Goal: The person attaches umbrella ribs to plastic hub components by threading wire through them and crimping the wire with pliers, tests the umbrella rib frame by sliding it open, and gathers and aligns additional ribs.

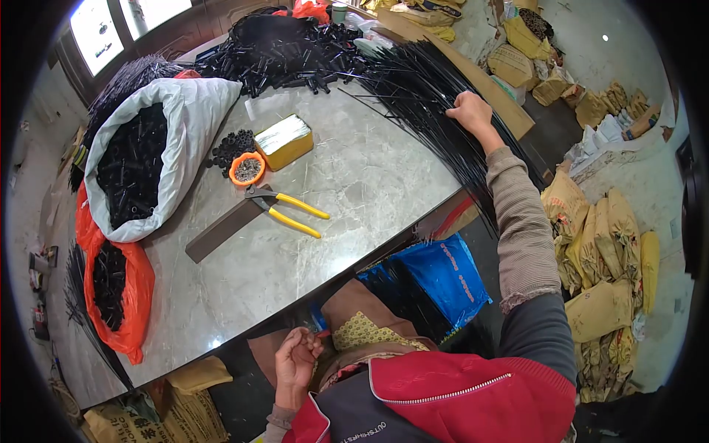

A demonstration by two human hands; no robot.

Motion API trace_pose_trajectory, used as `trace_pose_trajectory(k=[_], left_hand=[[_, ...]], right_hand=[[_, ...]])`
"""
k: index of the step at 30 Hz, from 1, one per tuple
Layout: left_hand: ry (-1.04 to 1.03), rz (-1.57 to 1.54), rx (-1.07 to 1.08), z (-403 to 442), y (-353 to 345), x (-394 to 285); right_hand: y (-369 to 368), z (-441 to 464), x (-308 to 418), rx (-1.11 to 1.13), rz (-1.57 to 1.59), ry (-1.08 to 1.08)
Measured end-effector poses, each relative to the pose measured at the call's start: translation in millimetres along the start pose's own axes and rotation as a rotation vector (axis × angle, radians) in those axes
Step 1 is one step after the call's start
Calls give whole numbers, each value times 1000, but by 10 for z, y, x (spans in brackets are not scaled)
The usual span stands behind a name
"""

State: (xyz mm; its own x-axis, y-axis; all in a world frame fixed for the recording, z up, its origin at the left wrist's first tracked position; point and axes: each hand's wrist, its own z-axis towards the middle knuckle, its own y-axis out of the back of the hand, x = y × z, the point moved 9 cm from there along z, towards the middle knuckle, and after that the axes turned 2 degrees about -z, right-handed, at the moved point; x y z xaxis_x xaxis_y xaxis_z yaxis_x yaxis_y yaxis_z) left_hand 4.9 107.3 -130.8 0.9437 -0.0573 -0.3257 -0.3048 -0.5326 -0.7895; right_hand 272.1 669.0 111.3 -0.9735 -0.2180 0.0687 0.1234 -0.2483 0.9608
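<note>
My right hand [470, 111] reaches across to a fanned pile of long thin black rods [425, 92] at the table's right side. Its fingers are closed at the rods, partly hidden behind the hand. My left hand [298, 358] is near my lap, below the table edge, with its fingers curled together; whether it holds anything cannot be seen. On the table lie pliers with yellow handles [299, 214], their jaws resting on a dark flat bar [225, 230]. Beside them are an orange dish [247, 170] of small metal bits and a yellow box [284, 144].
Black tubes [288, 55] are heaped at the back. A white sack [196, 111] and a red bag [140, 288], both holding black parts, stand on the left. A blue bag [447, 277] lies below the table edge; several brown sacks [602, 244] line the right.
</note>
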Motion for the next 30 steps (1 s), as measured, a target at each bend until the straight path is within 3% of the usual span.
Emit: trace_pose_trajectory(k=[9,13,16,19,22,30], left_hand=[[-43,-6,-60,25,113,-47],[-47,-23,-43,41,188,-56],[-36,-20,-33,52,222,-37],[-30,-18,-16,48,194,-32],[-33,-18,-1,28,153,-35],[-69,24,-5,-72,145,-76]], right_hand=[[69,63,246,-36,-134,208],[128,68,281,66,134,137],[-121,216,231,298,263,52],[-116,-15,367,424,626,-78],[-132,106,556,424,735,-16],[583,646,1469,19,609,284]])
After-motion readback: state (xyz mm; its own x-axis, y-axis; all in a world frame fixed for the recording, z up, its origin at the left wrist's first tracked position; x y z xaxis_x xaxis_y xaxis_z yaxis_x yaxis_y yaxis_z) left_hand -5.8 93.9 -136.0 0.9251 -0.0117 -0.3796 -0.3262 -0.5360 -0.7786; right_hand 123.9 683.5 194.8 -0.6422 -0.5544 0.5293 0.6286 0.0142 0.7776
